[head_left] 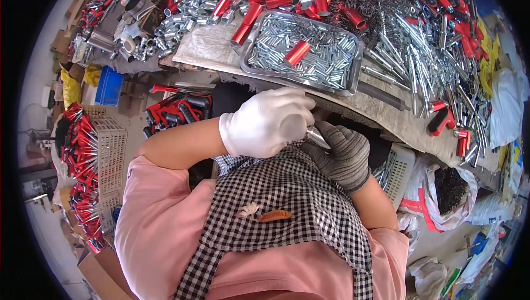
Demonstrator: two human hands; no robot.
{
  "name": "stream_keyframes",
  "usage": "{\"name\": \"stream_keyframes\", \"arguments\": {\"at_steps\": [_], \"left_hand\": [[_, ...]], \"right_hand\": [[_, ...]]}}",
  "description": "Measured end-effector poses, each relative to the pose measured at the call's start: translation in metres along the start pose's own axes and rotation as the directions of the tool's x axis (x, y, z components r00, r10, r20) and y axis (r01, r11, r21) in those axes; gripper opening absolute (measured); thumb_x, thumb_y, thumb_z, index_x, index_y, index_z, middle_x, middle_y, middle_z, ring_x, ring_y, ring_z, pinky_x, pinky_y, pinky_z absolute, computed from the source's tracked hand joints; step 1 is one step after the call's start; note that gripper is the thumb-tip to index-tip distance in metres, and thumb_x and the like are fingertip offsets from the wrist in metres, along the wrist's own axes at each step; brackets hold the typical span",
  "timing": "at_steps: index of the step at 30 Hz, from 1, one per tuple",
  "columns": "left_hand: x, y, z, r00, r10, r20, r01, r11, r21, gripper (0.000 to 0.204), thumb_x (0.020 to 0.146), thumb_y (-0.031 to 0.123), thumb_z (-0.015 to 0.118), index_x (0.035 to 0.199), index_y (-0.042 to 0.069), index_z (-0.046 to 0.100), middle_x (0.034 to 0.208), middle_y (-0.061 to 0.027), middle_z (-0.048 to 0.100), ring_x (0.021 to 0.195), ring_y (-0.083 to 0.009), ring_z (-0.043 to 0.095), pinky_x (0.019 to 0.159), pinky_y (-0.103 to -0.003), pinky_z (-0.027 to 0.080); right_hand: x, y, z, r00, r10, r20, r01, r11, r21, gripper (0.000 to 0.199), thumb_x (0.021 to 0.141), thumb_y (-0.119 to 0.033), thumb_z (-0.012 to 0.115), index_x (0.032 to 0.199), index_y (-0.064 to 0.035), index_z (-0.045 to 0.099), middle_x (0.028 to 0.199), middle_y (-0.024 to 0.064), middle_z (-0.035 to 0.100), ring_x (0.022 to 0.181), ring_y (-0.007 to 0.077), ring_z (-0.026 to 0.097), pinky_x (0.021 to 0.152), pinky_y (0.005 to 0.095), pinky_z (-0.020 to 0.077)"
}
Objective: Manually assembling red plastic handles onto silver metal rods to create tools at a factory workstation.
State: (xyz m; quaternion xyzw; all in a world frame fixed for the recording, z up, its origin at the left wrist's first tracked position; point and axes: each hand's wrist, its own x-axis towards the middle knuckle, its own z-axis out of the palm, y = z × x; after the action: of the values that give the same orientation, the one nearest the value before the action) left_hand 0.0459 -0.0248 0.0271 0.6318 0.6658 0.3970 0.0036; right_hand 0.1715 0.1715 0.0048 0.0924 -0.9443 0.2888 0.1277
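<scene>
Rectangular steel tray (356,68) is crowding the cluttered far bench (201,46); curled white-gloved left hand (268,123) is hiding its palm, can't tell its hold; grey-gloved right hand (343,156) is gripping half-hidden silvery metal piece (318,137).

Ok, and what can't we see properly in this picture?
All in the head view:
- Silvery piece: the gloved left hand and right hand cover most of it, so its whole shape is hidden.
- Tray bottom: heaped metal pins hide it.
- Workbench far side: cut off by the top edge.
- Black stuff in the sack: too small to identify.
</scene>
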Motion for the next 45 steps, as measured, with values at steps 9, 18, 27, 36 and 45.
{"name": "stream_keyframes", "arguments": {"at_steps": [9,18,27,36,45], "left_hand": [[0.002,0.027,0.018,0.972,-0.199,0.129,0.114,0.869,0.481,0.018,0.073,0.012,0.068,0.089,0.002,0.066,0.097,-0.0120,0.066,0.090,-0.0287,0.065,0.077,-0.041,0.057],[0.019,0.002,-0.013,0.637,-0.580,0.508,0.706,0.704,-0.083,0.038,0.067,0.023,0.079,0.089,-0.002,0.060,0.078,-0.0149,0.063,0.072,-0.0258,0.062,0.065,-0.036,0.049],[0.021,0.005,-0.010,0.710,-0.548,0.443,0.647,0.755,-0.104,0.029,0.069,0.020,0.076,0.080,0.001,0.058,0.073,-0.0143,0.061,0.069,-0.0287,0.061,0.063,-0.038,0.047],[0.029,-0.001,-0.004,0.780,-0.448,0.437,0.562,0.808,-0.175,0.023,0.068,0.014,0.074,0.077,0.002,0.057,0.072,-0.0115,0.060,0.067,-0.0263,0.060,0.060,-0.037,0.046],[0.070,-0.047,-0.047,0.841,-0.141,0.522,0.352,0.875,-0.331,0.073,0.069,0.023,0.076,0.132,-0.004,0.050,0.120,-0.0189,0.065,0.104,-0.0283,0.064,0.087,-0.038,0.050]], "right_hand": [[-0.002,0.010,0.011,0.992,-0.118,-0.040,0.113,0.986,-0.125,0.048,0.071,-0.031,0.083,0.109,-0.0064,0.067,0.070,0.0097,0.064,0.058,0.0283,0.064,0.051,0.0374,0.0492],[-0.003,0.002,0.011,0.959,-0.256,-0.122,0.238,0.961,-0.144,0.057,0.067,-0.032,0.086,0.114,-0.0074,0.067,0.078,0.0087,0.065,0.060,0.0255,0.064,0.051,0.0357,0.0495],[-0.003,0.012,-0.002,0.999,-0.024,-0.049,0.034,0.978,0.208,0.049,0.065,-0.024,0.086,0.107,-0.0056,0.069,0.084,0.0127,0.070,0.068,0.0280,0.070,0.059,0.0334,0.0554],[-0.009,0.019,0.001,0.998,-0.043,-0.047,0.048,0.992,0.116,0.051,0.065,-0.024,0.084,0.108,-0.0019,0.065,0.081,0.0150,0.069,0.065,0.0312,0.069,0.058,0.0353,0.0547],[-0.031,0.037,-0.017,0.960,0.150,0.237,-0.248,0.847,0.469,0.044,0.093,-0.017,0.061,0.131,0.0035,0.053,0.107,0.0159,0.069,0.101,0.0222,0.067,0.089,0.0323,0.0503]]}}
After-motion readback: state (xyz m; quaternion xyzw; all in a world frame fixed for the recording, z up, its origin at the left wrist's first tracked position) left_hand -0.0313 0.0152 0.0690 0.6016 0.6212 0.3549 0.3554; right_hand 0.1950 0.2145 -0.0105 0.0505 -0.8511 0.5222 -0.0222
